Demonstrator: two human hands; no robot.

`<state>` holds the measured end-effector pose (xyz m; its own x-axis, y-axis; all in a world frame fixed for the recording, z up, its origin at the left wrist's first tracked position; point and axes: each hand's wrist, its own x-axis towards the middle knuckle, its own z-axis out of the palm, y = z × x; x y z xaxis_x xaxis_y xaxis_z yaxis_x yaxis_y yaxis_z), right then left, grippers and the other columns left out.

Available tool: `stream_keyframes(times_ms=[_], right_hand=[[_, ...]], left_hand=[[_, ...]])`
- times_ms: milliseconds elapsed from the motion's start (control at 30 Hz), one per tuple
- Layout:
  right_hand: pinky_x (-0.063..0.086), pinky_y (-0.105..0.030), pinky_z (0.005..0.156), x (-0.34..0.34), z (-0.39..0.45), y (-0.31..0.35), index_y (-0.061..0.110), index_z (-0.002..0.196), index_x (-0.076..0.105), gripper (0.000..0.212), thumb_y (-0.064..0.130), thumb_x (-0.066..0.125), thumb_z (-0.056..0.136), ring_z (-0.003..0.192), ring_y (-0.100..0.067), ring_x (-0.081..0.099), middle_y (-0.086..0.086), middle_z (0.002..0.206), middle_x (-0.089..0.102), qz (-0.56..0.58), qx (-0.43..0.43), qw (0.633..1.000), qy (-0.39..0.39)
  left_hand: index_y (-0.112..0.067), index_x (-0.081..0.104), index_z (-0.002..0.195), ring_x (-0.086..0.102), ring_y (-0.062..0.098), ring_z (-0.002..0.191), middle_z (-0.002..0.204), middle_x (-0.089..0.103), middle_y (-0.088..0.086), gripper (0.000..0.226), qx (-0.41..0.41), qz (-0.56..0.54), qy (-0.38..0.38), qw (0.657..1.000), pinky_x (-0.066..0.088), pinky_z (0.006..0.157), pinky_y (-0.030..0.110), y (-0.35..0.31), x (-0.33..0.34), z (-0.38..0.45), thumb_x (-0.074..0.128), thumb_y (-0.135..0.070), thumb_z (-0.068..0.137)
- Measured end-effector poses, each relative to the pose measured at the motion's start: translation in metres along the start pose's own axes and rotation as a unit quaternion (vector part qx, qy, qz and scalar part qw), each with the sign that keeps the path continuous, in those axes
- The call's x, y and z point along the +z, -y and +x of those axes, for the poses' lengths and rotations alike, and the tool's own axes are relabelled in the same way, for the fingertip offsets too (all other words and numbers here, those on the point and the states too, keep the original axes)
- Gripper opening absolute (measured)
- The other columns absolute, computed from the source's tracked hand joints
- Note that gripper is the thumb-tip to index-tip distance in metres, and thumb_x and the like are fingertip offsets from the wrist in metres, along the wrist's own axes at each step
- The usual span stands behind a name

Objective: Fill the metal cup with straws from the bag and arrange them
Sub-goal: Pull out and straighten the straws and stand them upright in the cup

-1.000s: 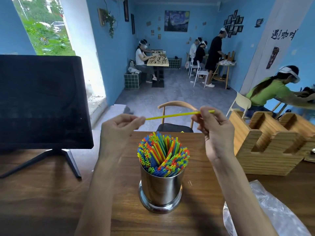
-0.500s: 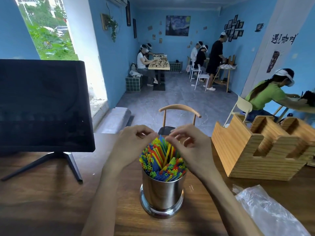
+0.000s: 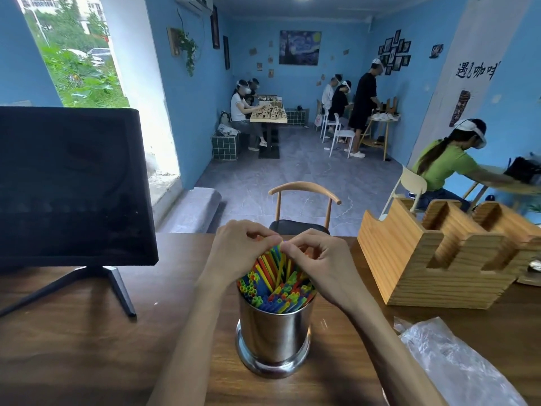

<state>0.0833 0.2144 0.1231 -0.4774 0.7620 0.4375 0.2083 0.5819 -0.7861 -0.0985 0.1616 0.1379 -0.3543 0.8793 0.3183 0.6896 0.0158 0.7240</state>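
A shiny metal cup (image 3: 273,332) stands on the wooden table (image 3: 73,347), packed with upright coloured straws (image 3: 275,284) in red, yellow, green and blue. My left hand (image 3: 238,256) and my right hand (image 3: 319,262) meet just above the far side of the bundle. The fingertips of both hands pinch the top of a yellow straw (image 3: 280,263) that stands steeply among the others. A crumpled clear plastic bag (image 3: 456,364) lies at the lower right, apart from the cup.
A black monitor (image 3: 73,186) on a tripod foot stands at the left. A slotted wooden holder (image 3: 439,256) sits at the right. A wooden chair (image 3: 304,206) is behind the table. Several people work at tables farther back.
A second ago both hands held the yellow straw level above the cup. They have since come together over the bundle and the straw now stands upright among the others.
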Motion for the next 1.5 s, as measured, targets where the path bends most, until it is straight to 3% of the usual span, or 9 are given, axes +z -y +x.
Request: stream_keyframes(times_ms=[200,333,467,633,867,1000,1133,1300,1500], right_hand=[[0.05,-0.014,0.072,-0.001,0.0,-0.001,0.038,0.095,0.073,0.007,0.035,0.076,0.089,0.09,0.0,0.065,0.021,0.091,0.071,-0.004,0.012,1.0,0.021],[0.05,-0.014,0.069,0.003,0.003,-0.002,0.035,0.101,0.074,0.011,0.038,0.074,0.09,0.09,0.0,0.064,0.022,0.091,0.07,-0.012,0.018,1.0,-0.01],[0.045,-0.009,0.074,0.002,0.005,0.001,0.036,0.116,0.069,0.025,0.042,0.071,0.092,0.105,0.008,0.058,0.024,0.109,0.066,-0.025,0.02,0.999,-0.009],[0.052,-0.027,0.087,0.002,0.006,0.001,0.034,0.113,0.072,0.025,0.047,0.057,0.098,0.102,0.001,0.063,0.016,0.102,0.072,-0.004,0.048,0.998,0.043],[0.056,-0.03,0.085,-0.014,0.002,0.008,0.029,0.113,0.075,0.027,0.034,0.07,0.087,0.098,-0.019,0.072,-0.003,0.095,0.077,0.205,0.027,0.978,0.022],[0.05,-0.021,0.066,-0.017,0.006,0.014,0.011,0.106,0.073,0.023,0.025,0.064,0.088,0.078,-0.018,0.069,-0.009,0.087,0.076,0.377,0.059,0.923,-0.047],[0.047,-0.018,0.056,-0.027,0.012,0.026,0.013,0.095,0.071,0.02,0.028,0.063,0.085,0.067,-0.011,0.065,0.0,0.073,0.068,0.508,0.086,0.849,-0.117],[0.055,-0.024,0.076,-0.035,0.022,0.035,0.026,0.09,0.078,0.02,0.039,0.064,0.085,0.09,-0.013,0.068,0.007,0.091,0.073,0.42,0.026,0.887,-0.189],[0.057,-0.027,0.075,-0.033,0.024,0.033,0.027,0.13,0.059,0.03,0.013,0.054,0.104,0.079,-0.011,0.069,0.003,0.083,0.07,0.257,-0.079,0.926,-0.264]], left_hand=[[-0.042,0.08,0.086,0.067,-0.002,0.095,0.1,0.075,-0.02,0.003,0.006,-0.085,-0.043,0.995,0.056,0.091,0.038,0.0,-0.007,-0.002,0.079,-0.041,0.085],[-0.033,0.079,0.09,0.068,0.004,0.085,0.087,0.075,-0.02,0.007,0.045,-0.136,-0.11,0.984,0.051,0.075,0.028,-0.011,-0.016,-0.007,0.073,-0.029,0.092],[-0.023,0.076,0.093,0.068,0.007,0.068,0.083,0.077,-0.01,0.009,0.055,-0.269,-0.225,0.935,0.051,0.062,0.02,-0.03,-0.031,-0.014,0.068,-0.019,0.096],[-0.016,0.073,0.095,0.068,0.016,0.066,0.081,0.077,-0.002,0.007,0.082,-0.381,-0.324,0.862,0.054,0.059,0.024,-0.044,-0.05,-0.021,0.067,-0.016,0.098],[-0.015,0.075,0.096,0.071,0.019,0.07,0.081,0.077,-0.002,0.005,0.04,-0.392,-0.379,0.837,0.057,0.06,0.025,-0.035,-0.047,-0.022,0.07,-0.017,0.096],[-0.015,0.076,0.092,0.073,0.016,0.071,0.076,0.077,-0.003,0.004,-0.001,-0.37,-0.359,0.857,0.058,0.061,0.025,-0.028,-0.042,-0.021,0.074,-0.018,0.093],[-0.014,0.077,0.091,0.073,0.014,0.07,0.075,0.077,0.0,0.007,-0.075,-0.31,-0.214,0.923,0.06,0.063,0.025,-0.02,-0.04,-0.019,0.075,-0.021,0.091],[-0.017,0.08,0.088,0.071,0.009,0.071,0.076,0.077,-0.003,0.009,-0.082,-0.168,0.019,0.982,0.057,0.068,0.02,-0.013,-0.036,-0.019,0.078,-0.025,0.087],[-0.031,0.079,0.093,0.064,0.0,0.082,0.086,0.073,-0.019,0.007,-0.017,-0.037,-0.079,0.996,0.047,0.073,0.013,-0.01,-0.024,-0.02,0.076,-0.032,0.088]])
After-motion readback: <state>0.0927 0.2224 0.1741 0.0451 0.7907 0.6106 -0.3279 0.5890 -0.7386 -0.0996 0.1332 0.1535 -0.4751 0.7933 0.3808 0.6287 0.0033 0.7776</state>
